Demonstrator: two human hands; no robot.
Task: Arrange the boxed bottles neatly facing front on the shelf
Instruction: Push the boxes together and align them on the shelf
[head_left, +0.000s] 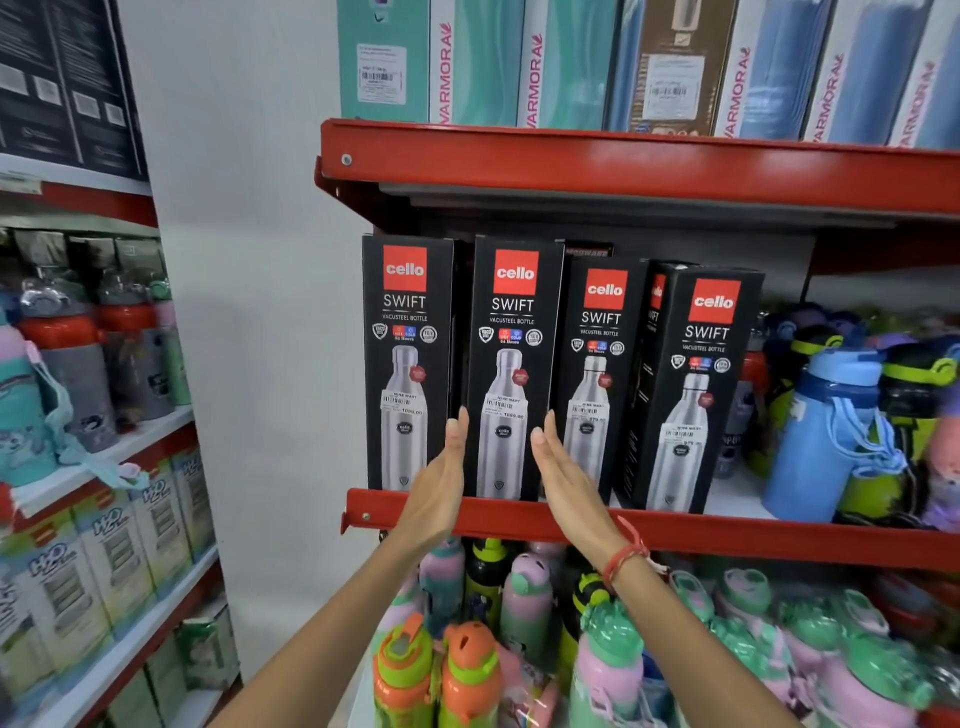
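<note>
Several black "cello SWIFT" bottle boxes stand on the red middle shelf (727, 543). The leftmost box (408, 358) and the second box (511, 364) face front. The third box (597, 374) sits a little further back. The fourth box (685, 389) is turned at an angle, showing its side. My left hand (441, 488) lies flat against the left side of the second box, and my right hand (563, 483) lies flat against its right side. Fingers of both hands are straight; whether they press on the box I cannot tell.
Loose blue, green and purple bottles (841, 426) crowd the same shelf to the right. Teal and blue boxes (545, 62) fill the shelf above. Colourful kids' bottles (597, 649) pack the shelf below. Another rack with bottles (78, 364) stands on the left.
</note>
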